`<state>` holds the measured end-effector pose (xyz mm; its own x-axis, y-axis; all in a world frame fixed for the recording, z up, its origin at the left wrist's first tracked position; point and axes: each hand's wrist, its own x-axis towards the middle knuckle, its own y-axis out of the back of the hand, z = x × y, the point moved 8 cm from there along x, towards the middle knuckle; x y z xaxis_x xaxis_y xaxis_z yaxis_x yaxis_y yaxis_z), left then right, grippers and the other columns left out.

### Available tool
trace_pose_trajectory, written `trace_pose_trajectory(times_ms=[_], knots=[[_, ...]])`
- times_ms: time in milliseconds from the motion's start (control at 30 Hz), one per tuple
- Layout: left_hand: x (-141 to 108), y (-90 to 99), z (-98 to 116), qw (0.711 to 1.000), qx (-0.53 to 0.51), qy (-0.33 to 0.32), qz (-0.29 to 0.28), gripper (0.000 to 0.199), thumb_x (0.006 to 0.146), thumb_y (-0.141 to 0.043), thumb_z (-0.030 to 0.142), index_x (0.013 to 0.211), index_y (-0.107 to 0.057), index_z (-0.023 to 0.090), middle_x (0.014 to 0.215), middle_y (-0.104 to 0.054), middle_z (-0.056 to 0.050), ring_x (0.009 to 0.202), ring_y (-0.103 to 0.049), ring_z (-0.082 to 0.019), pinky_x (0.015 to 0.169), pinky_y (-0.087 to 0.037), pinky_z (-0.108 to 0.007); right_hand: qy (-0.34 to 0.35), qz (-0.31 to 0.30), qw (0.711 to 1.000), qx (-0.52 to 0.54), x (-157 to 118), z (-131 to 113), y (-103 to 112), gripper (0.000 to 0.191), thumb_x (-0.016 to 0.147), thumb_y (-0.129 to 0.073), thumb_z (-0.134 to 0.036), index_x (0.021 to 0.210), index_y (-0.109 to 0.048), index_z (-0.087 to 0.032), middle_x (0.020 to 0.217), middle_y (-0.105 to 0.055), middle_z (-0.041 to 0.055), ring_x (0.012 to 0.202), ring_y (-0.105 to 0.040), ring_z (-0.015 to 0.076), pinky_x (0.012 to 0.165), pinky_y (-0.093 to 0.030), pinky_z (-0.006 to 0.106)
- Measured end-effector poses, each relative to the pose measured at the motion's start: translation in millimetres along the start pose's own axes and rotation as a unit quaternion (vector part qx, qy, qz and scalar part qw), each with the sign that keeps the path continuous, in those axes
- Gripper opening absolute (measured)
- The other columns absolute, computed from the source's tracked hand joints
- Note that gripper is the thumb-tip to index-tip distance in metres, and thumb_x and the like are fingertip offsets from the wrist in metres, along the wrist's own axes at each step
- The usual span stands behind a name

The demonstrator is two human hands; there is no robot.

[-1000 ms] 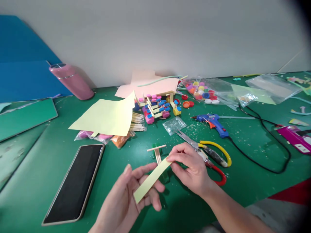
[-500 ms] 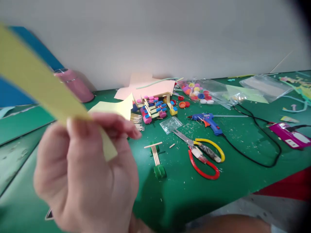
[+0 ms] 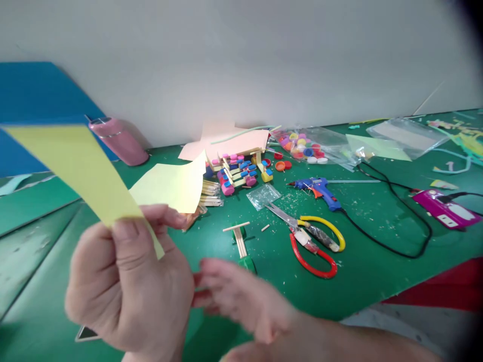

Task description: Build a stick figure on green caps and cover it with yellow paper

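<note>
1. One yellow paper strip (image 3: 88,173), held up above the tabletop (image 3: 362,281) at the left side of the view, slanting from upper left down through the grip, with the narrow end poking out below the thumb.
2. Pinching the strip between thumb and fingers: the left hand (image 3: 132,286), with the other fingers curled behind.
3. Reaching leftward toward the left hand: the right hand (image 3: 245,296), blurred, fingers extended and nothing seen in the grip. Cannot tell whether touching the left hand.
4. Just beyond the right hand, a stick piece with green ends (image 3: 240,244), with a thin stick laid across the far end. To the right, a short loose stick (image 3: 265,228), then scissors (image 3: 304,237) with one red and one yellow handle, tips at a small clear bag (image 3: 263,196).
5. Behind the left hand, a yellow sheet (image 3: 169,186), beside bagged sticks (image 3: 212,193). Below the left hand, partly hidden, the corner of a phone (image 3: 86,334).
6. Farther back, a cluster of colorful stick pieces (image 3: 237,173), pink paper (image 3: 226,142) and bagged caps (image 3: 302,146).
7. At right, a blue glue gun (image 3: 320,192) and a purple power strip (image 3: 447,208).
8. At far left, a pink bottle (image 3: 119,142), leaning beside a blue board (image 3: 37,95).
</note>
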<state>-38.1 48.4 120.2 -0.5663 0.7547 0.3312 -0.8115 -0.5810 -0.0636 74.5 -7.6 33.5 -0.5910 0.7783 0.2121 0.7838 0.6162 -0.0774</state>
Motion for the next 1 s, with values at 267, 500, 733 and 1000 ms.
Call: trace_pose_trajectory(times_ms=[267, 500, 733, 1000], knots=[[-36.5, 28.2, -96.7, 0.959, -0.107, 0.244, -0.095, 0.012, 0.078, -0.06, 0.03, 0.074, -0.067, 0.02, 0.078, -0.064, 0.002, 0.079, -0.056, -0.012, 0.073, -0.048, -0.021, -0.093, 0.441, 0.725, -0.521, -86.3, -48.8, 240.7, 0.031, 0.077, -0.056, -0.03, 0.105, -0.054, -0.018, 0.099, -0.059, 0.0112, 0.087, -0.058, 0.0235, 0.078, -0.047, 0.039], [-69.0, 51.6, -116.6, 0.921, -0.021, 0.36, -0.15, 0.019, 0.07, -0.067, 0.037, 0.073, -0.068, 0.019, 0.07, -0.06, 0.0, 0.067, -0.05, -0.012, 0.06, -0.043, -0.019, -0.227, 0.394, 0.658, -0.6, -87.2, -1.4, 304.1, 0.046, 0.064, -0.058, -0.025, 0.107, -0.054, -0.01, 0.1, -0.059, 0.0164, 0.089, -0.056, 0.0295, 0.079, -0.044, 0.041], [-71.0, 49.5, -110.1, 0.918, 0.06, 0.321, -0.225, 0.023, 0.073, -0.062, 0.038, 0.067, -0.068, 0.017, 0.068, -0.06, -0.004, 0.066, -0.051, -0.015, 0.062, -0.041, -0.023, -0.297, 0.432, 0.664, -0.532, -92.3, -1.7, 319.4, 0.031, 0.063, -0.059, -0.027, 0.091, -0.061, -0.016, 0.069, -0.06, 0.0084, 0.062, -0.055, 0.0248, 0.062, -0.041, 0.038], [-97.3, -6.1, -64.6, 0.907, 0.159, -0.044, -0.387, 0.018, 0.083, -0.047, 0.021, 0.077, -0.064, 0.02, 0.116, -0.058, -0.01, 0.077, -0.056, -0.018, 0.066, -0.045, -0.028, -0.253, 0.552, 0.719, -0.337, -118.6, -14.8, 311.7, 0.02, 0.065, -0.06, -0.031, 0.081, -0.059, -0.019, 0.066, -0.06, 0.0045, 0.057, -0.053, 0.0166, 0.05, -0.039, 0.028]])
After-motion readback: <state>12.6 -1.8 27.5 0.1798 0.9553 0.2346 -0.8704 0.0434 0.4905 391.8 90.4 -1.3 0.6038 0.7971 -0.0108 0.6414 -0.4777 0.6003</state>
